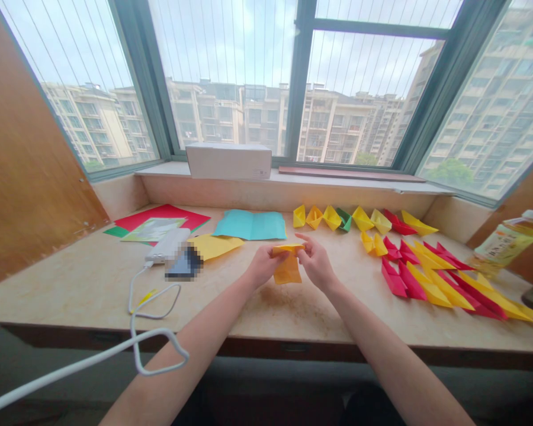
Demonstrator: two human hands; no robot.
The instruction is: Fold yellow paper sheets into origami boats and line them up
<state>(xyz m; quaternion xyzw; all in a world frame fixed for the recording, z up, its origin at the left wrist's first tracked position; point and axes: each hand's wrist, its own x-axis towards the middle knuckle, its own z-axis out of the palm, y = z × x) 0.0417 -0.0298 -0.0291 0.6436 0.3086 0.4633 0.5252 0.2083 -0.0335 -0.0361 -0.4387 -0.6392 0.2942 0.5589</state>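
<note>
The left hand and right hand pinch a part-folded yellow paper above the middle of the surface; it looks mid-fold. Apparently finished paper boats line the right half of the back edge, with red and yellow folded pieces nearer the right edge. The turquoise sheet and red sheet, toward the back-left corner, remain unshaped.

From the wearer's head, one view is directed forward and down across the counter, with left hand and right hand seen from near, toward six o'clock, and the window framed at twelve.
</note>
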